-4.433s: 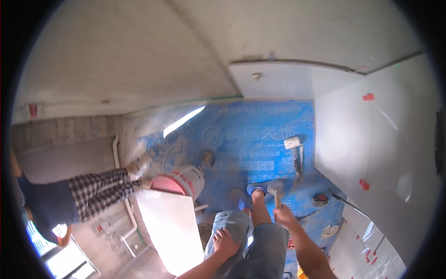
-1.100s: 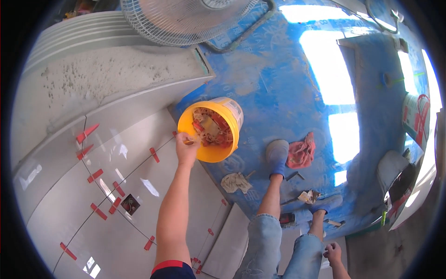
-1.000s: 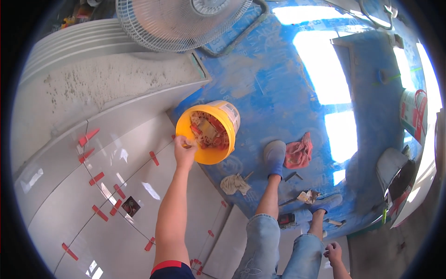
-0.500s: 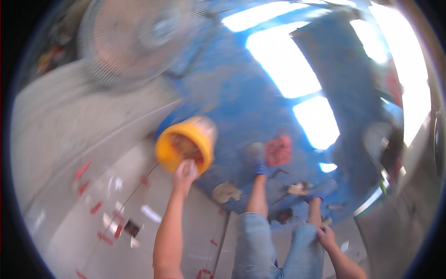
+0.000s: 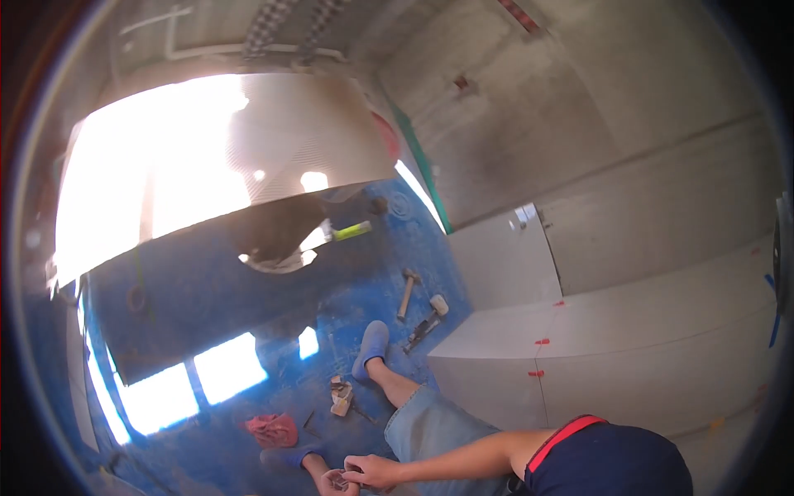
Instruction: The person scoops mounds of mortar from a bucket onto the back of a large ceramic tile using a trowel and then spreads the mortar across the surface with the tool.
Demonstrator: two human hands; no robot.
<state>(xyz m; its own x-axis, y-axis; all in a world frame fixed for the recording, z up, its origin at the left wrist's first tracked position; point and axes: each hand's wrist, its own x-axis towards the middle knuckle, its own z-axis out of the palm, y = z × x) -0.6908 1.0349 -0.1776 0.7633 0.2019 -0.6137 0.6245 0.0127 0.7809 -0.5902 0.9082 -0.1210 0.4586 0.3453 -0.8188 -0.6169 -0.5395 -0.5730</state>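
My two hands meet at the bottom edge, over my lap. My right hand (image 5: 374, 471) reaches in from the right on a bare forearm, below a dark sleeve with a red trim. My left hand (image 5: 332, 482) is half cut off by the frame and touches it. Both sets of fingers are curled around a small pale piece (image 5: 337, 474) that is too small to make out. I sit on a blue floor covering (image 5: 248, 306) in denim shorts, with blue slippers (image 5: 371, 347) on my feet.
A mallet (image 5: 406, 293) and a second hand tool (image 5: 428, 321) lie by the tiled wall (image 5: 645, 364), which has red clips (image 5: 542, 341) in its joints. A red cloth (image 5: 273, 430), a pale crumpled scrap (image 5: 340, 395) and a yellow-green tool (image 5: 352, 230) lie on the floor. A large glossy slab (image 5: 248, 157) leans behind.
The view has swung away from the orange bucket and fan to the other side of the room. My left hand has left the bucket and now meets my right hand over my lap.
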